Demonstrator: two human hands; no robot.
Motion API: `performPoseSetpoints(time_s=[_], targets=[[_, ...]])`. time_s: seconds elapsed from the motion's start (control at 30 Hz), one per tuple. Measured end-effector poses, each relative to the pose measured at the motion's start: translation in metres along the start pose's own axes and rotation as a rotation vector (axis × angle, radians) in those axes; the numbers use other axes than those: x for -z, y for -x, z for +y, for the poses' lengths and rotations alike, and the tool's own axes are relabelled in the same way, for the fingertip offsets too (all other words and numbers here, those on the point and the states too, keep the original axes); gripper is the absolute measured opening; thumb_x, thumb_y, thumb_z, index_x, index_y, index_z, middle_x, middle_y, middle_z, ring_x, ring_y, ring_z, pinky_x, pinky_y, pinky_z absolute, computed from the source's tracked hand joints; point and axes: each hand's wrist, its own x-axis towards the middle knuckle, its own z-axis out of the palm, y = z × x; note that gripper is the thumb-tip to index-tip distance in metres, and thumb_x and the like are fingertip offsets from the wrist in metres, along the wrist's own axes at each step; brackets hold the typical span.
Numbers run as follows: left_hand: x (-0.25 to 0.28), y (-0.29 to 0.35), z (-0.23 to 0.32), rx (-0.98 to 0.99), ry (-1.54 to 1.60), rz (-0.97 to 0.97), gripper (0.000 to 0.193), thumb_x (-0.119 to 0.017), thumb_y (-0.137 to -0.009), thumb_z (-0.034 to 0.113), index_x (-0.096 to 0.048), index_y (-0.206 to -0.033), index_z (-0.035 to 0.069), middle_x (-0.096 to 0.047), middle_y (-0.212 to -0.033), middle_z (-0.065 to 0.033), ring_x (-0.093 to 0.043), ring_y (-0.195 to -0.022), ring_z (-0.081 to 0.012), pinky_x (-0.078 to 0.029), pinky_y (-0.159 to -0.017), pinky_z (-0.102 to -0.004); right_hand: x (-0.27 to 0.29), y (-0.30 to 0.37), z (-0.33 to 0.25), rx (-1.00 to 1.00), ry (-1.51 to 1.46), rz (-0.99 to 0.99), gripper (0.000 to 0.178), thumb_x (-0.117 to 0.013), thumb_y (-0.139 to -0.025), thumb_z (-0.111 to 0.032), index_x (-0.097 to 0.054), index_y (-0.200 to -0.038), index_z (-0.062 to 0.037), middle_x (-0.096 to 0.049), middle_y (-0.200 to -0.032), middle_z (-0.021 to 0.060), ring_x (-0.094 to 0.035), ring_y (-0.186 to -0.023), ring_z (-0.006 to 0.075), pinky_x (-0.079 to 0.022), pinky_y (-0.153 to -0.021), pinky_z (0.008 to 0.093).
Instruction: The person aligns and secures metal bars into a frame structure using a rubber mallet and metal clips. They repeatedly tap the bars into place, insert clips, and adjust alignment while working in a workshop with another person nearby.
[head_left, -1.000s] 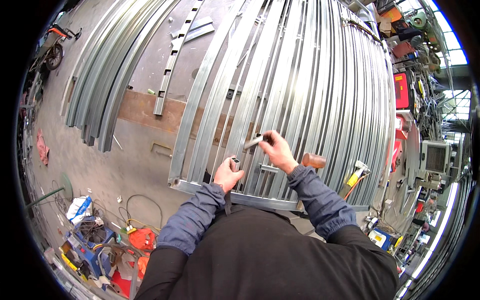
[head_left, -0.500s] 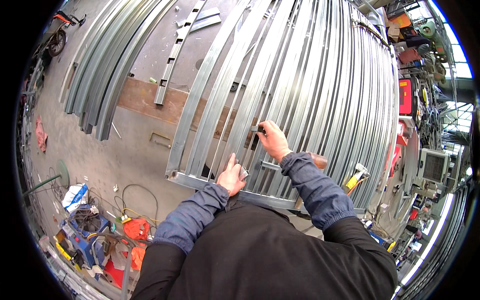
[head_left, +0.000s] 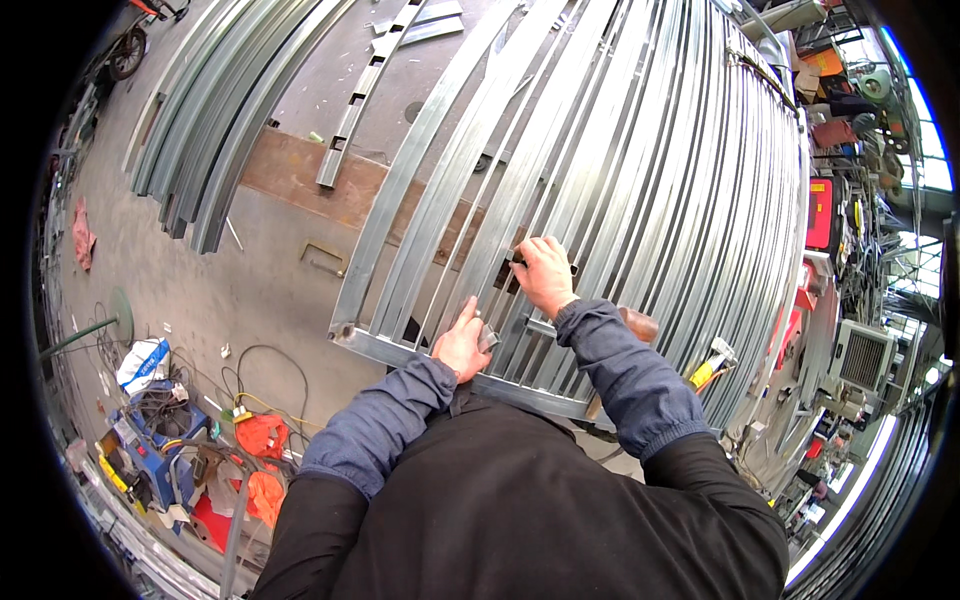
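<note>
A frame of long, shiny metal rails (head_left: 430, 215) lies before me, joined at its near end by a metal cross rail (head_left: 375, 347). My left hand (head_left: 462, 347) rests over the near end with its index finger stretched along a rail. A small silver metal piece (head_left: 488, 338) sits against its curled fingers. Farther up and to the right, my right hand (head_left: 546, 275) is closed over the rails, pinching a small dark metal piece (head_left: 517, 258) mostly hidden by the fingers. A short crosspiece (head_left: 541, 327) shows between rails just below my right wrist.
A brown cylindrical piece (head_left: 638, 324) lies beside my right forearm, and a yellow-handled tool (head_left: 706, 372) is farther right. Loose metal channels (head_left: 215, 140) and a notched bar (head_left: 345, 135) lie to the left. A blue machine (head_left: 155, 450), cables and orange bags (head_left: 262, 437) stand at lower left.
The small piece in my right hand, seen jutting left over a rail before, is now mostly covered by the fingers. My left hand has barely moved; the whole view has shifted slightly.
</note>
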Motion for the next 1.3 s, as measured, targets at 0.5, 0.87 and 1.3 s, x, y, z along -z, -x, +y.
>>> performPoseSetpoints(time_s=[0.5,0.87,1.3], targets=[[0.012,-0.011,-0.01,-0.028,0.0,-0.078,0.051,-0.084,-0.075,0.019,-0.061,-0.117,-0.001,-0.033,-0.169,-0.025,-0.058,-0.135,-0.0422,-0.05,-0.111,-0.0452,-0.008,-0.008,-0.002,-0.067,0.022,0.064,0.034,-0.081,-0.081,-0.021,-0.071,-0.11,-0.0075,-0.065,-0.119,0.0095,-0.057,-0.119,0.0345,-0.042,-0.107,0.0461],[0.002,0.03,-0.032,-0.023,0.106,0.285,0.043,-0.074,-0.078,0.005,-0.059,-0.117,-0.003,-0.056,-0.148,-0.0232,-0.06,-0.13,-0.0409,-0.053,-0.104,-0.0436,-0.016,0.075,-0.035,0.396,-0.143,-0.027,0.026,-0.073,-0.08,-0.01,-0.068,-0.105,-0.008,-0.064,-0.112,0.0093,-0.061,-0.109,0.0308,-0.048,-0.1,0.0437],[-0.007,0.034,-0.052,-0.022,0.111,0.209,0.03,-0.077,-0.075,0.002,-0.048,-0.081,0.004,-0.061,-0.088,-0.0183,-0.048,-0.145,-0.0496,-0.045,-0.113,-0.0523,-0.032,0.284,0.091,-1.003,-0.009,0.482,0.049,-0.075,-0.093,-0.027,-0.061,-0.128,0.0046,-0.058,-0.128,0.0236,-0.055,-0.123,0.0435,-0.042,-0.109,0.0526]])
